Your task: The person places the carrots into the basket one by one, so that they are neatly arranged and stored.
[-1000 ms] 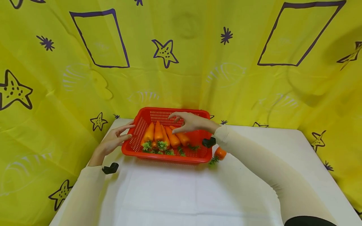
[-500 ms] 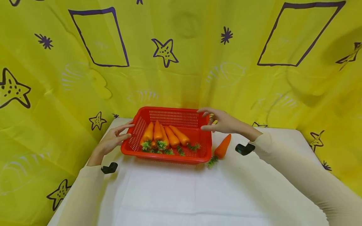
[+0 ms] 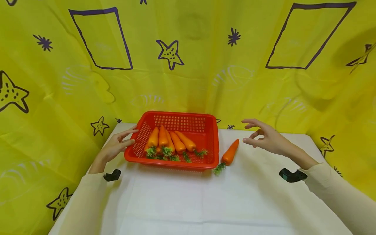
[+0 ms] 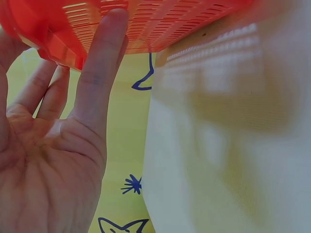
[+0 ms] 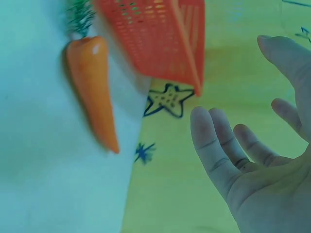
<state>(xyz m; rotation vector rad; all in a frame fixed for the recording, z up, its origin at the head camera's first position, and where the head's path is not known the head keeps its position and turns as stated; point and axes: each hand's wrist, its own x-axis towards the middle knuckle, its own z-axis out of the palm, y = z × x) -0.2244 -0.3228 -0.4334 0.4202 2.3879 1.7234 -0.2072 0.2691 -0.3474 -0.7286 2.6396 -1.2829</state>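
Note:
A red plastic basket (image 3: pixel 209 140) stands toward the back of the table. Several orange carrots (image 3: pixel 163 138) with green tops lie inside it, mostly on its left side. My left hand (image 3: pixel 114 146) touches the basket's left side with extended fingers; the left wrist view has one digit against the slotted wall (image 4: pixel 180 22). On the table just right of the basket lies a single carrot (image 3: pixel 230 153), its green top toward the front. To the right of this carrot my right hand (image 3: pixel 268 138) hovers with spread, slightly bent fingers and holds nothing.
A white cloth (image 3: pixel 176 199) covers the table. Yellow curtains (image 3: pixel 199 81) with starfish drawings hang behind it and along both sides, close to the basket's back rim.
My right hand has moved from over the basket to the right, past its right rim and beyond the loose carrot, which now shows fully. My left hand stays at the basket's left side.

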